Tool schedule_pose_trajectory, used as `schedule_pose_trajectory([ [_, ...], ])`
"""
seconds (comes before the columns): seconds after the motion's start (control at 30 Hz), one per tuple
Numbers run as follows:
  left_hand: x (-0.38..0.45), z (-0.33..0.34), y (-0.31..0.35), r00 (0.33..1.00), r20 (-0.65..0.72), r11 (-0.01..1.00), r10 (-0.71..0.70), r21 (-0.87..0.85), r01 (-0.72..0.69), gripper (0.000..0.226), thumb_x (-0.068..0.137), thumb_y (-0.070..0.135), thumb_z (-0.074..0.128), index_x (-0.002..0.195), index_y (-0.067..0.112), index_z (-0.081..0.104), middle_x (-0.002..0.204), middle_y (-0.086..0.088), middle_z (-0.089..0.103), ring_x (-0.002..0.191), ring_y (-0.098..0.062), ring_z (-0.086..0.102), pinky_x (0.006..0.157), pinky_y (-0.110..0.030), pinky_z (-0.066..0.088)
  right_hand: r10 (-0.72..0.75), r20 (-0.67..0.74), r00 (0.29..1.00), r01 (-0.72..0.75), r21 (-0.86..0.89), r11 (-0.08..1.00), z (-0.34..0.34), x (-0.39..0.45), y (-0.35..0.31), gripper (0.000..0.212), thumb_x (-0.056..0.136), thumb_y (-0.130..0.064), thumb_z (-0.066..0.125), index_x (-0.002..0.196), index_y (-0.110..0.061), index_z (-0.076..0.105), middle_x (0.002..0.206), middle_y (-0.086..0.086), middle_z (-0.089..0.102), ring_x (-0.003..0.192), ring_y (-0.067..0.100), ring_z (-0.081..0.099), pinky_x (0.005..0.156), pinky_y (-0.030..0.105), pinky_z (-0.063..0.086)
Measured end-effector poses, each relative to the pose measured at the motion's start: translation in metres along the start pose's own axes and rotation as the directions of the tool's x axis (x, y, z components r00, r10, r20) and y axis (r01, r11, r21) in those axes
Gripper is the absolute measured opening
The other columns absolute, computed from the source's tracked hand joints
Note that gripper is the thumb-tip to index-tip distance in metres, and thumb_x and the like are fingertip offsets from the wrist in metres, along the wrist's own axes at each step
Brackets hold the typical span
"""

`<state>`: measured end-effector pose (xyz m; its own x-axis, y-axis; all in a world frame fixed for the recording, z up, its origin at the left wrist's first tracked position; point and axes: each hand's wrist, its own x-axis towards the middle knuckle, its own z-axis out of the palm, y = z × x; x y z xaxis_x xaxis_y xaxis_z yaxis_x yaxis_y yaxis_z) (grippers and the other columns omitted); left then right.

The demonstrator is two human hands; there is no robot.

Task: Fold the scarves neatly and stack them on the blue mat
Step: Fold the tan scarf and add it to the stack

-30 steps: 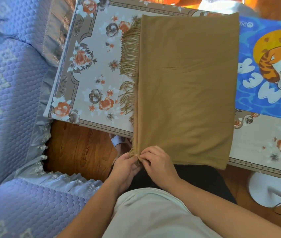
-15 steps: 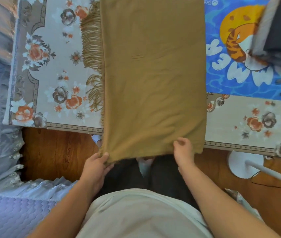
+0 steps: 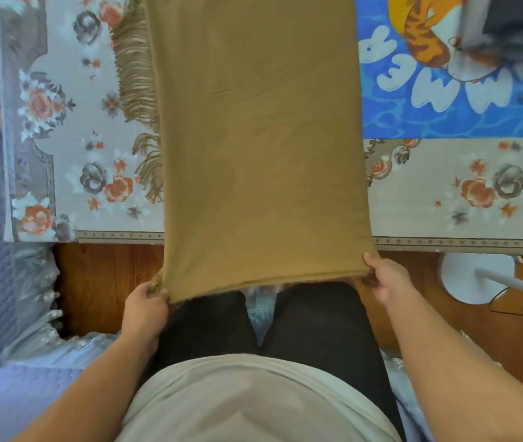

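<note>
The scarf [image 3: 253,138] lies lengthwise on the bench [image 3: 445,193], its near edge hanging off the front over the person's lap. It is mustard-brown, plain and smooth, already doubled, with a fringe [image 3: 138,100] spilling out along its left side onto the floral cloth. The left hand [image 3: 145,306] pinches the near left corner, fingers curled around the hem; the right hand [image 3: 384,279] grips the near right corner, thumb on top. Doing this fold well probably means keeping both corners level and the hem taut, then carrying them away evenly so the edges meet square (the loose fringe may want tucking in). The blue mat [image 3: 413,122] sits just beside the scarf on the right, with a dark pile [image 3: 518,30], likely scarves already folded, at its far corner.
</note>
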<state>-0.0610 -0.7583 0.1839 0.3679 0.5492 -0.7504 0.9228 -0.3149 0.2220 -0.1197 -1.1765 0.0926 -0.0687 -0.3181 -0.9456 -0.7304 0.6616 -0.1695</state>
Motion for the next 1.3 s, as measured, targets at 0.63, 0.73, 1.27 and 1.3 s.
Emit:
schedule_pose_trajectory([
  [0.63,-0.011,-0.072,0.099,0.852,0.317,0.798,0.416,0.322,-0.509,0.042,0.090,-0.012,0.042,0.094,0.012,0.076,0.104,-0.011,0.070,0.084,-0.023,0.063,0.062,-0.021,0.045,-0.567,-0.185,0.803,0.529,-0.219,0.820,0.060,-0.175,-0.080,0.039,0.098,0.002,0.041,0.095,-0.016,0.075,0.121,0.009,0.058,0.095,0.032,0.059,0.055,0.033,0.057],
  [0.73,-0.007,-0.070,0.085,0.788,0.387,0.691,0.478,0.389,-0.610,0.033,0.091,-0.007,0.050,0.097,0.013,0.076,0.104,-0.010,0.068,0.094,-0.027,0.064,0.067,-0.022,0.044,-0.462,-0.199,0.864,0.461,-0.055,0.886,0.061,-0.180,-0.074,0.030,0.098,0.000,0.043,0.091,-0.011,0.070,0.116,0.015,0.058,0.088,0.034,0.062,0.054,0.035,0.057],
  [1.27,-0.008,-0.078,0.087,0.203,0.379,-0.096,0.903,0.638,-0.764,0.037,0.055,0.002,0.085,0.088,0.013,0.069,0.123,-0.017,0.057,0.112,-0.042,0.052,0.082,-0.053,0.051,-0.285,-0.146,0.947,0.313,0.239,0.919,0.044,-0.186,-0.085,0.023,0.095,0.004,0.051,0.116,0.000,0.061,0.114,0.022,0.062,0.096,0.038,0.067,0.051,0.038,0.060],
  [1.3,-0.009,-0.081,0.086,0.130,0.455,-0.182,0.881,0.579,-0.795,0.038,0.055,0.006,0.087,0.088,0.016,0.072,0.127,-0.013,0.060,0.121,-0.041,0.051,0.090,-0.055,0.050,-0.264,-0.174,0.949,0.299,0.218,0.929,0.041,-0.184,-0.083,0.019,0.095,0.004,0.053,0.112,-0.001,0.059,0.111,0.022,0.060,0.096,0.038,0.066,0.055,0.041,0.059],
])
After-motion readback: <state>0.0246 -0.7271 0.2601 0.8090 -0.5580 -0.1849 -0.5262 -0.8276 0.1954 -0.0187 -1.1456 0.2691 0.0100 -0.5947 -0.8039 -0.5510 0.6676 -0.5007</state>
